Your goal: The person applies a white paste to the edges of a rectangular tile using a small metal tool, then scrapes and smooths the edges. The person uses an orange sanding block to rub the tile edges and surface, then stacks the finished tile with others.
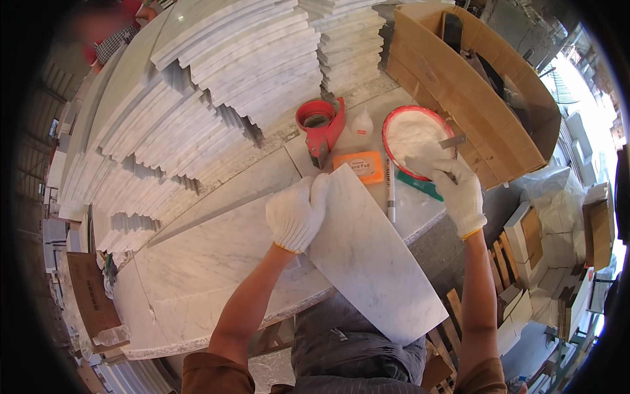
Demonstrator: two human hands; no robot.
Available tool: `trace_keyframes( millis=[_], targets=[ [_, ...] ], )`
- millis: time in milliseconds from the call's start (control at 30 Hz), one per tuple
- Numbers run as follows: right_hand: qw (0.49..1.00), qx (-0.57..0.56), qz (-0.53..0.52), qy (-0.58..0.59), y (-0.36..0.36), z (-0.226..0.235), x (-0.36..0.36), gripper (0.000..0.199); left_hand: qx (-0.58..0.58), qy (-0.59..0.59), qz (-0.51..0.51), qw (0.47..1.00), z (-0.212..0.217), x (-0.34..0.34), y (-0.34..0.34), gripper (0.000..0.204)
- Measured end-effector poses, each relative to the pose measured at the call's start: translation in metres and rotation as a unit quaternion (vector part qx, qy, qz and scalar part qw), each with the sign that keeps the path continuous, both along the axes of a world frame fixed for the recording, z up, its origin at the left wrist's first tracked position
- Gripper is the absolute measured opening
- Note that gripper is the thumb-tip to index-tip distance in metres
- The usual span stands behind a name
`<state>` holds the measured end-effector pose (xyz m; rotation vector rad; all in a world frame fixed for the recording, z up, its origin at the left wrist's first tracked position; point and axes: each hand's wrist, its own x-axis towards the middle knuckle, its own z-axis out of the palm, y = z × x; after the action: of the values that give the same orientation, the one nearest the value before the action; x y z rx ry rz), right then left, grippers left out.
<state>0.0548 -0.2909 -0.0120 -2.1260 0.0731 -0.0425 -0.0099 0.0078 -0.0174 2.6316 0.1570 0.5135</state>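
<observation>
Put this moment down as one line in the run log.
left hand: gripping marble slab near upper end | right hand: at bowl rim, grip unclear | nearby: red tape dispenser, orange packet, metal blade

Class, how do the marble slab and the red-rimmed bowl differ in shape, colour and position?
The slab is rectangular; the bowl is round. The slab is white with grey veins; the bowl's rim is red. The slab juts beyond the table; the bowl stands on the table. Both have a gloved hand at them: left hand at the slab, right hand at the bowl.
</observation>
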Motion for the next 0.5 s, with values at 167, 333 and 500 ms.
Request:
trace_keyframes(
  millis=[167, 333, 500],
  targets=[
    [0.997, 0.070, 0.000, 0.030, -0.002, -0.003, 0.000, 0.020, 0.013, -0.023, -0.008, 1.000, -0.001, 0.001, 0.000, 0.039],
    [0.991, 0.129, -0.022, 0.043, 0.001, 0.004, -0.004, 0.020, -0.002, -0.018, -0.006, 1.000, -0.001, 0.001, -0.001, 0.037],
    [0.966, 0.248, 0.012, 0.070, 0.020, 0.012, -0.018, 0.021, 0.006, -0.023, -0.002, 1.000, 0.000, 0.000, 0.000, 0.036]
  ],
)
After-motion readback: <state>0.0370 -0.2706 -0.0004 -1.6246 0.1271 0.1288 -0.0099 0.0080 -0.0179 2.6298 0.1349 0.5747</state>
